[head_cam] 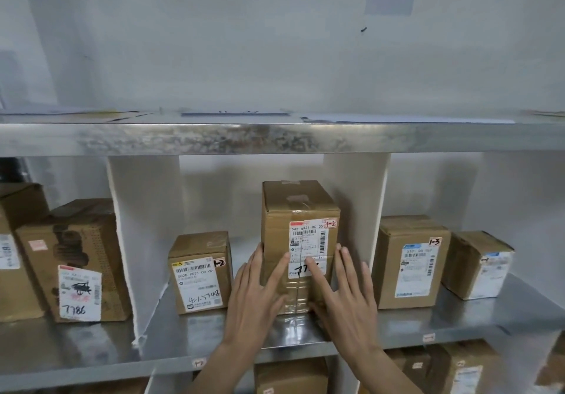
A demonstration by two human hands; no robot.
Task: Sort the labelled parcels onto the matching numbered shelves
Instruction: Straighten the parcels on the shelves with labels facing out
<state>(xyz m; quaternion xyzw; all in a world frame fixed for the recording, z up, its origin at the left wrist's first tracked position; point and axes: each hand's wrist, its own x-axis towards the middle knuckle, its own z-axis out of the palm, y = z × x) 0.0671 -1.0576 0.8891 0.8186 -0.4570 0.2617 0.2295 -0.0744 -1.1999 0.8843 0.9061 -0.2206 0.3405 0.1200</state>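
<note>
Steel shelf [171, 329]: two "1-2" parcels [298, 241].

Both forearms reach fwd from btm edge. Left hand [255, 289] & right hand [345, 293]: fingers straight, spread, palms facing in.

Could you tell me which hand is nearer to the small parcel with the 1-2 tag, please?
Left. The left hand lies just right of the small parcel, against the tall parcel; the right hand is on the tall parcel's far side.
</note>
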